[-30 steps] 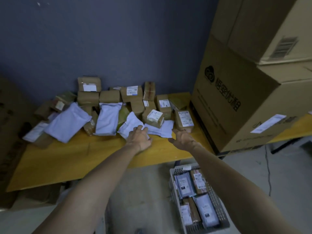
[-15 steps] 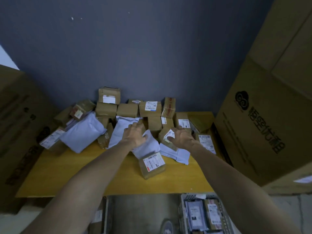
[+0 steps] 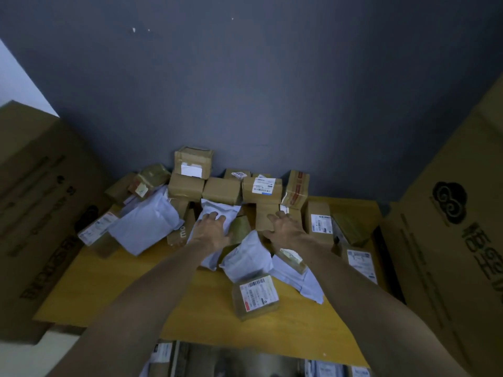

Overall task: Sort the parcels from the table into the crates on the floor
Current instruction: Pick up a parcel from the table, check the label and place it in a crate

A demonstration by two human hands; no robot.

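Observation:
A heap of brown cardboard parcels and white poly mailers lies on the yellow table (image 3: 114, 289) against the dark wall. My left hand (image 3: 211, 229) rests flat, fingers spread, on a white mailer (image 3: 217, 210) in the middle of the heap. My right hand (image 3: 285, 227) lies with spread fingers against a brown box (image 3: 265, 217) just to its right. A small labelled box (image 3: 257, 295) sits alone near the table's front, with another white mailer (image 3: 246, 258) behind it. Only slivers of the floor crates show, at the bottom edge.
Big cardboard cartons flank the table: one on the left (image 3: 35, 213), one with a swirl logo on the right (image 3: 449, 254). A large white mailer (image 3: 144, 227) lies left of my hands. Bare table top shows at the front left.
Both hands have reached further back into the heap: the left from the front mailer onto the rear one, the right off the small box onto the brown box behind. The view has tilted up.

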